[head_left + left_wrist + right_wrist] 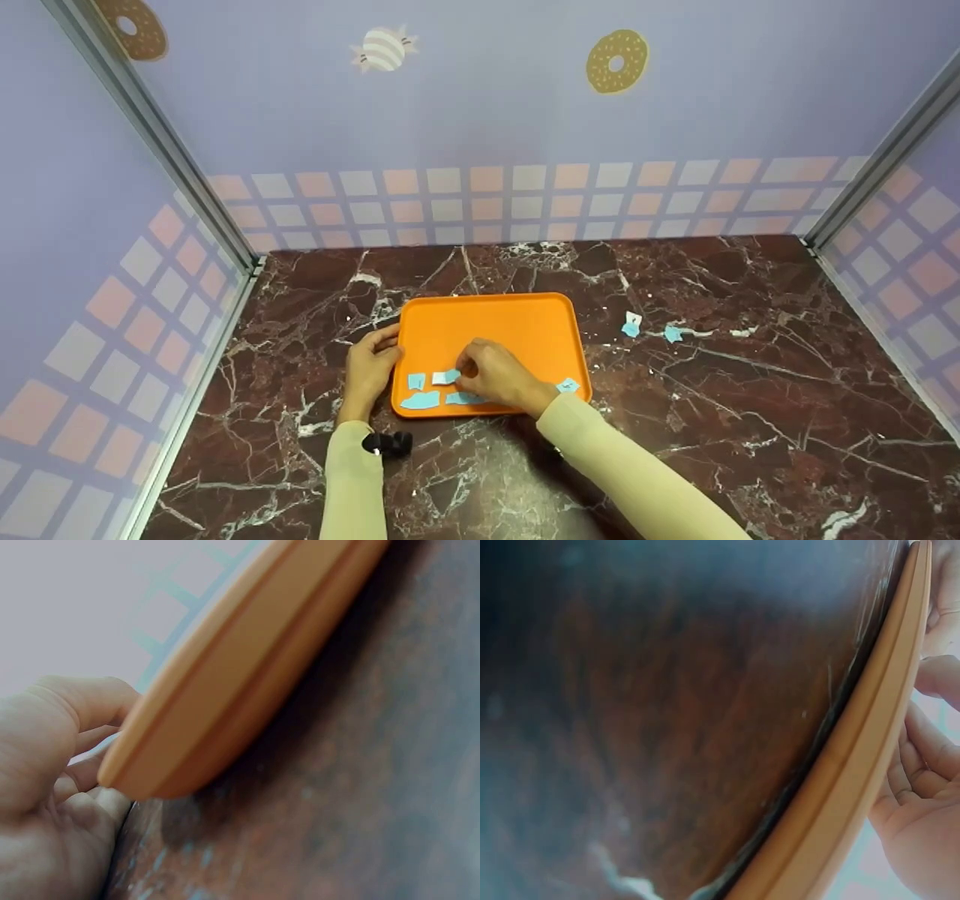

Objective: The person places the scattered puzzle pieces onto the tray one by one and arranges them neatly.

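An orange tray lies on the table with several torn light-blue paper pieces along its near side. My left hand holds the tray's left edge; in the left wrist view its thumb and fingers meet the orange rim. Over the tray, my right hand has thumb and fingertips bent together at a small blue-and-white paper piece, covering part of it. Beside that lies a squarish blue piece. Nearer me are a long blue piece and another blue strip, partly under the right hand.
One more blue scrap sits in the tray's near right corner, by the right sleeve. Right of the tray, a white-and-blue scrap and a blue scrap lie on the dark marbled table. Patterned walls enclose the back and sides.
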A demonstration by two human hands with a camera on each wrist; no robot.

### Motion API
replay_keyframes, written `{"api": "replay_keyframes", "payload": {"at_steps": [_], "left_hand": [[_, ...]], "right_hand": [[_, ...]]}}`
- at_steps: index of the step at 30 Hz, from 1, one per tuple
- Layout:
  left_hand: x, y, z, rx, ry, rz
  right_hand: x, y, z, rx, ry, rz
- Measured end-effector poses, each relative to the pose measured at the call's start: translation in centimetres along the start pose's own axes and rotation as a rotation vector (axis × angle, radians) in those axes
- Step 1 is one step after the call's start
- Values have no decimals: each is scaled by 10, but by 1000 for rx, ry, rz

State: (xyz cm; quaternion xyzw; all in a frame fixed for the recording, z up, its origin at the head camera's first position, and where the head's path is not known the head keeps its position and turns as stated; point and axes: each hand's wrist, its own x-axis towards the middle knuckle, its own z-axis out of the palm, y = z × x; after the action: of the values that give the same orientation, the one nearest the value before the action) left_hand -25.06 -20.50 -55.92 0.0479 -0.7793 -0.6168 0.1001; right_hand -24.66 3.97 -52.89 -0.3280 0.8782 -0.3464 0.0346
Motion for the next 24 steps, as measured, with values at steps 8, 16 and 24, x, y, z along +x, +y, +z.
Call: {"api": "replay_keyframes", "payload": {"at_steps": [8, 16, 24], "left_hand": [[1, -1, 0, -2, 5, -3], [1, -1, 1, -5, 4, 1], [1, -1, -1, 5, 3, -20]], "right_hand": [[1, 0, 1, -15, -7, -10], [2, -1, 0, -26, -17, -5], [1, 0, 1, -17, -15, -7]]}}
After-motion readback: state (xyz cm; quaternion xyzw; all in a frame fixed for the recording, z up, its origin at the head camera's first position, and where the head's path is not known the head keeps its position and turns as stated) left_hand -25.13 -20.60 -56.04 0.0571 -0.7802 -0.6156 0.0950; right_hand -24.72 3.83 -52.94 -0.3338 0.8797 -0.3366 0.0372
